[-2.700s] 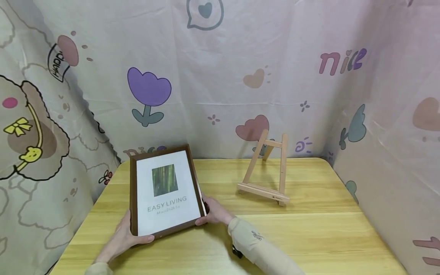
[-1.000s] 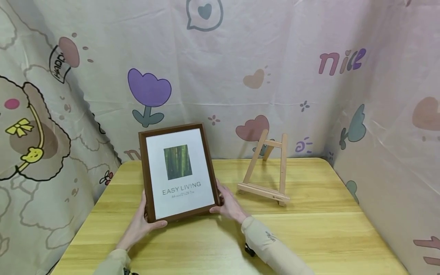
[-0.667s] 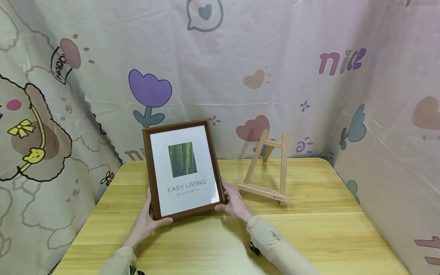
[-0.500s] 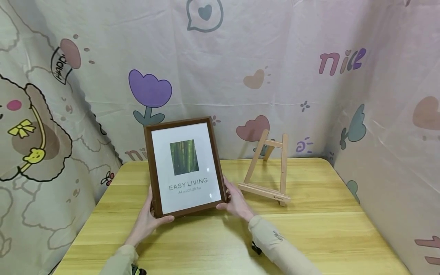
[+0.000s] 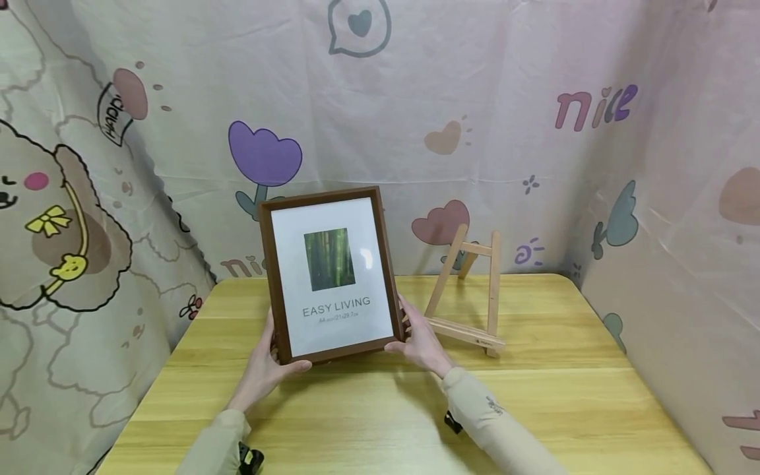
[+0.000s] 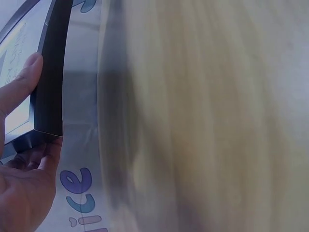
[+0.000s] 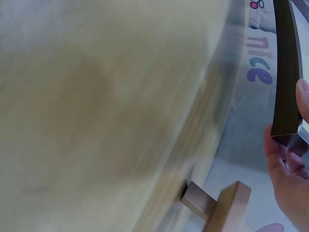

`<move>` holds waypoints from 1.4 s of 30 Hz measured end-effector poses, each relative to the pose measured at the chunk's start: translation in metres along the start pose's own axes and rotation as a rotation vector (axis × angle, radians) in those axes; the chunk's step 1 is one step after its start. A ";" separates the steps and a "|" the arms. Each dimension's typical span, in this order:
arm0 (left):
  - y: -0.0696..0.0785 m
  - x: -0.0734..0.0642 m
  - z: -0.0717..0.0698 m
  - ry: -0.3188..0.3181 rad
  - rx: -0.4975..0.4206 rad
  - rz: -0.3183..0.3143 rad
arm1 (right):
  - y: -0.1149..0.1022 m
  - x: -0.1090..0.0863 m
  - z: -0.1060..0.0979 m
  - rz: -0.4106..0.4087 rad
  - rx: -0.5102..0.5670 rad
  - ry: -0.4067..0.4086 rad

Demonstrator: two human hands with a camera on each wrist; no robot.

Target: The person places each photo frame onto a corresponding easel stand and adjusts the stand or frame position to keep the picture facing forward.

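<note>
Both hands hold a brown picture frame (image 5: pixel 331 343) with a white insert, a green bamboo picture and the words EASY LIVING. It stands nearly upright, raised above the table and leaning a little to the left. My left hand (image 5: pixel 264 366) grips its lower left corner, the thumb lying on the front bottom edge and the fingers behind, as the left wrist view shows. My right hand (image 5: pixel 423 343) grips the lower right corner in the same way. Just right of that hand stands a small wooden easel (image 5: pixel 465 331), its ledge partly behind the hand in the head view.
The wood-grain table (image 5: pixel 356 422) has a back edge close against a patterned cloth curtain (image 5: pixel 380 99). More of this cloth hangs at the left and right sides. In the right wrist view, a foot and ledge of the easel (image 7: pixel 229 205) show below the right hand.
The picture frame has risen from low on the left, moved right towards the easel and tipped more upright. Both hands have kept hold of it; the easel has stayed put.
</note>
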State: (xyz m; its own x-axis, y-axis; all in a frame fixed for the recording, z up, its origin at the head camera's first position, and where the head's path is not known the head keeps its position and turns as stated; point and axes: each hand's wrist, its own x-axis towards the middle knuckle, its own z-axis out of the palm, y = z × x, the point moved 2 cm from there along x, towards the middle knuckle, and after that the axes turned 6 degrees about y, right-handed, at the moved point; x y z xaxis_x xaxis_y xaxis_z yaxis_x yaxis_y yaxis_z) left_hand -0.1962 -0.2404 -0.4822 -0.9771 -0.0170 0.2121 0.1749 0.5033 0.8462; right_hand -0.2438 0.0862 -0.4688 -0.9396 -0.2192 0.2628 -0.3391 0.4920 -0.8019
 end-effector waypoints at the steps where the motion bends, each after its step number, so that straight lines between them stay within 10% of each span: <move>1: 0.001 0.001 0.000 0.002 -0.005 0.004 | -0.001 0.000 -0.001 -0.006 -0.008 0.006; 42: 0.047 0.038 0.055 -0.040 -0.067 0.208 | 0.020 -0.028 -0.072 -0.023 -0.082 0.171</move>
State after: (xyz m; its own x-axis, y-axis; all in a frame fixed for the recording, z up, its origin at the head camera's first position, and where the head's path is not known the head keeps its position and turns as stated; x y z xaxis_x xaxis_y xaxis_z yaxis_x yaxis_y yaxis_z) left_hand -0.2321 -0.1701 -0.4611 -0.9230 0.1165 0.3667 0.3794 0.4335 0.8174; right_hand -0.2277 0.1627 -0.4533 -0.9235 -0.0881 0.3734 -0.3565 0.5568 -0.7503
